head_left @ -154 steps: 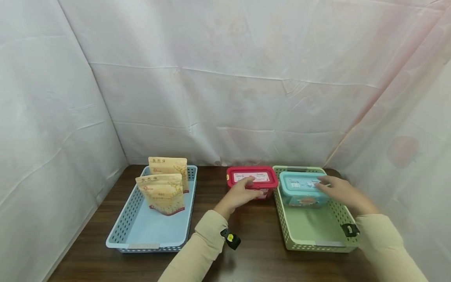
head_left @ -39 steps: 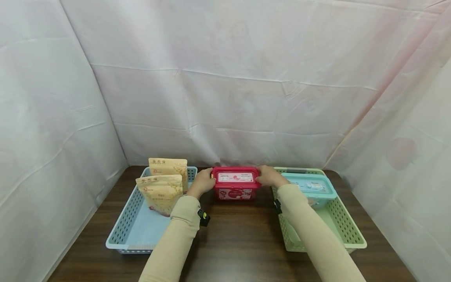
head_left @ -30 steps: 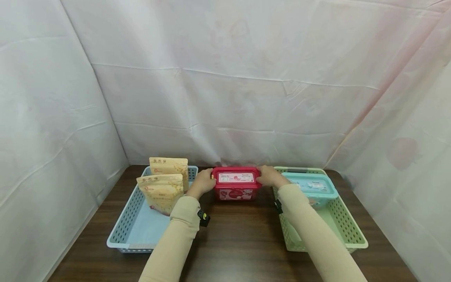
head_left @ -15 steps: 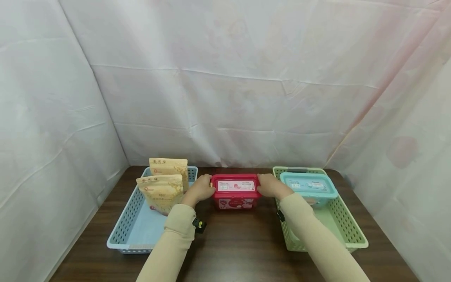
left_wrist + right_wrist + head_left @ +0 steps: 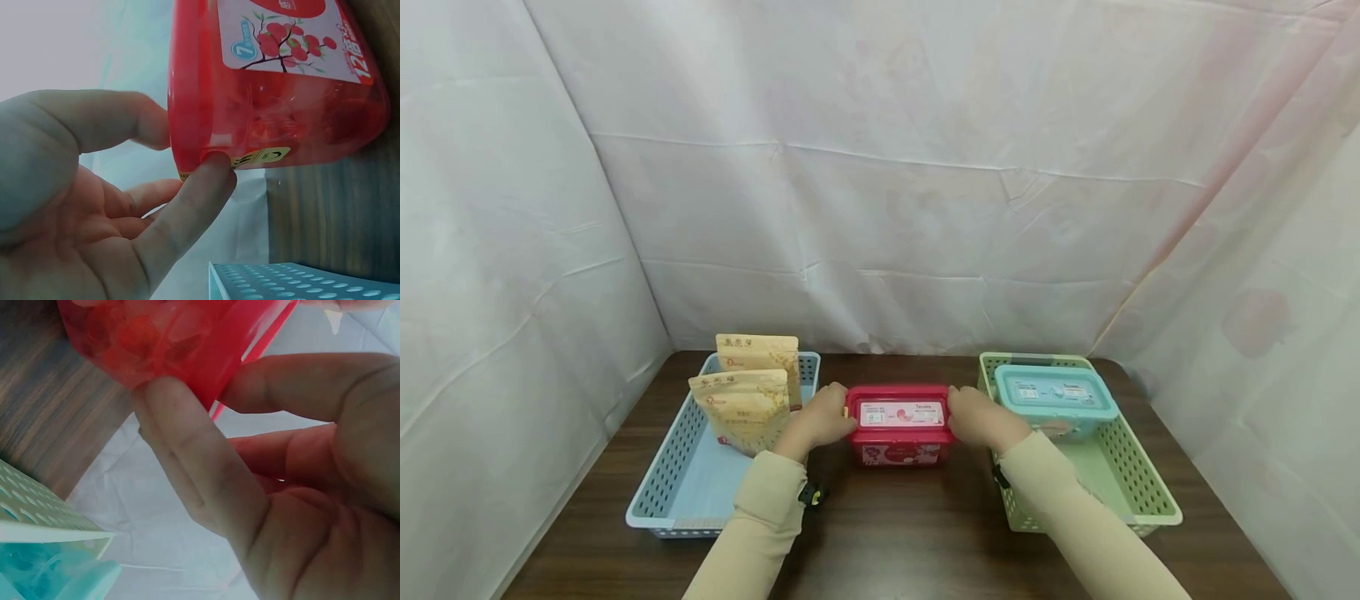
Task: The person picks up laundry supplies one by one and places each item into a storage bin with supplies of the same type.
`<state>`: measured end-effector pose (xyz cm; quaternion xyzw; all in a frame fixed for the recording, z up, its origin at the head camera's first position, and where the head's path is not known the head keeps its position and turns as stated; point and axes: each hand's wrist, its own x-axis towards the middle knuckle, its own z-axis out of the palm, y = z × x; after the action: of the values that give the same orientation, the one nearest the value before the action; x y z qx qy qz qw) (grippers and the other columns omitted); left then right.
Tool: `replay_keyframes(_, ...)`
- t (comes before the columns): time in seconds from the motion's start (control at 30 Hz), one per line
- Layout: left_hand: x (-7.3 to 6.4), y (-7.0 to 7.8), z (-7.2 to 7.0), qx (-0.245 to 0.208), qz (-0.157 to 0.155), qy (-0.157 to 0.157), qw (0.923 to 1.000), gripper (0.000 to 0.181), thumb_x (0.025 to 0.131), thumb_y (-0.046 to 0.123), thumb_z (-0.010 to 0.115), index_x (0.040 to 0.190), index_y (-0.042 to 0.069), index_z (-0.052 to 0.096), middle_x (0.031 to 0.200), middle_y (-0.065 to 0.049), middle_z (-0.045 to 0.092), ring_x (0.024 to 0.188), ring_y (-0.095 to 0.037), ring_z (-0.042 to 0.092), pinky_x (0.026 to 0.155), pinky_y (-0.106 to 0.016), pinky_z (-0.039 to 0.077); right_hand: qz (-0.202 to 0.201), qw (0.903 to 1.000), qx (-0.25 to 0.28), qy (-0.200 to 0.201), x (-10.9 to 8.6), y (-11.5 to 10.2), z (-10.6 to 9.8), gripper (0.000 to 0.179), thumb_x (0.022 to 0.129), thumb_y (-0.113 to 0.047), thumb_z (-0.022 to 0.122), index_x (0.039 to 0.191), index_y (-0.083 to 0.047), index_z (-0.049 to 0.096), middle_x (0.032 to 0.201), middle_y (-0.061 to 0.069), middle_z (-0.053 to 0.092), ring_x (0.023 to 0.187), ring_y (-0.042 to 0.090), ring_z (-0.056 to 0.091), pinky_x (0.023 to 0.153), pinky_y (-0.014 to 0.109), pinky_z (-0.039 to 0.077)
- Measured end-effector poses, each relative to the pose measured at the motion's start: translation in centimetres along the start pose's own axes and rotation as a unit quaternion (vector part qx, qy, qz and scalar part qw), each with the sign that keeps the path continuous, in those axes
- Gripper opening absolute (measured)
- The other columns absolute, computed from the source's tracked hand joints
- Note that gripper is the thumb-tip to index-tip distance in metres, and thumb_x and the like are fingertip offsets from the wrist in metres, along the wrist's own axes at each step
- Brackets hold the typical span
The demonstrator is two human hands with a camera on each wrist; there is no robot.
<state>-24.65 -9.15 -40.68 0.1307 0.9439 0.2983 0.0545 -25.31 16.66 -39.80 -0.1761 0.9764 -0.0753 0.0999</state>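
Note:
A red lidded plastic box [image 5: 900,437] stands on the dark wooden table between two baskets. Its translucent wall shows rounded lumps inside, and a label with red fruit on a branch faces the left wrist view. My left hand [image 5: 825,414] holds the box's left end, thumb at the lid's edge and a finger pressed under the rim. At the opposite end my right hand [image 5: 981,417] grips it the same way, its fingertips [image 5: 165,400] on the red wall just below the lid. The far fingers of both hands are partly hidden in the head view.
On the left sits a light blue basket [image 5: 805,467] with two yellow pouches [image 5: 748,412] standing in it. A green basket [image 5: 1015,500] at the right holds a teal lidded box [image 5: 1056,396] at its back. White cloth [image 5: 880,208] hangs behind and at both sides.
Earlier my right hand was at the teal box and my left at the red one. Both then took the red box's ends; it moved left, then toward me along the table.

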Motion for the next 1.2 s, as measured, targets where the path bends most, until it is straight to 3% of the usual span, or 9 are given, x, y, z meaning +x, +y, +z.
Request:
replay_keyframes(0.2, -1.5, 0.2, 0.2, -0.013, 0.005, 0.004, 0.9999, 0.036, 0.084, 0.006, 0.074, 0.112, -0.010, 0.057, 0.094, -0.011, 0.057, 0.083, -0.022, 0.053, 0.074, -0.040, 0.052, -0.014, 0.9997, -0.016, 0.010, -1.8, -1.0, 0.2, 0.044, 0.097, -0.003, 0.059, 0.129, 0.024, 0.048, 0.113, 0.034, 0.060, 0.101, 0.038, 0.065, 0.085, 0.048, 0.056)
replay_keyframes(0.5, -3.9, 0.4, 0.4, -0.046, 0.006, -0.002, 0.9989, 0.043, 0.081, 0.006, 0.078, 0.113, -0.010, 0.055, 0.090, -0.010, 0.058, 0.076, -0.019, 0.054, 0.066, -0.034, 0.054, -0.046, 0.9976, -0.047, 0.020, -4.3, -2.0, 0.5, 0.044, 0.096, -0.003, 0.061, 0.125, 0.027, 0.048, 0.114, 0.039, 0.057, 0.102, 0.044, 0.064, 0.082, 0.050, 0.057)
replay_keyframes(0.83, -5.2, 0.4, 0.6, -0.068, 0.017, -0.011, 0.9975, 0.047, 0.078, 0.006, 0.080, 0.113, -0.009, 0.053, 0.085, -0.008, 0.057, 0.072, -0.017, 0.053, 0.059, -0.030, 0.050, -0.026, 0.9989, -0.037, 0.007, -5.6, -2.3, 1.2, 0.048, 0.096, -0.004, 0.061, 0.129, 0.026, 0.045, 0.121, 0.039, 0.054, 0.103, 0.042, 0.063, 0.084, 0.050, 0.056)
replay_keyframes(1.07, -5.6, 0.3, 0.4, -0.082, 0.036, -0.026, 0.9957, 0.047, 0.079, 0.005, 0.079, 0.113, -0.010, 0.051, 0.081, -0.006, 0.056, 0.067, -0.016, 0.052, 0.055, -0.028, 0.047, -0.045, 0.9980, -0.039, 0.021, -6.1, -2.0, 1.4, 0.047, 0.096, -0.004, 0.062, 0.129, 0.026, 0.047, 0.111, 0.034, 0.056, 0.087, 0.032, 0.062, 0.075, 0.046, 0.058)
replay_keyframes(1.2, -5.3, -0.4, 0.3, -0.105, 0.022, -0.044, 0.9933, 0.050, 0.080, 0.010, 0.078, 0.118, -0.009, 0.050, 0.085, -0.006, 0.060, 0.068, -0.015, 0.056, 0.058, -0.030, 0.049, -0.057, 0.9982, -0.020, 0.007, -6.3, -1.4, 1.1, 0.047, 0.099, -0.007, 0.059, 0.132, 0.024, 0.045, 0.117, 0.033, 0.056, 0.099, 0.034, 0.060, 0.085, 0.049, 0.055)
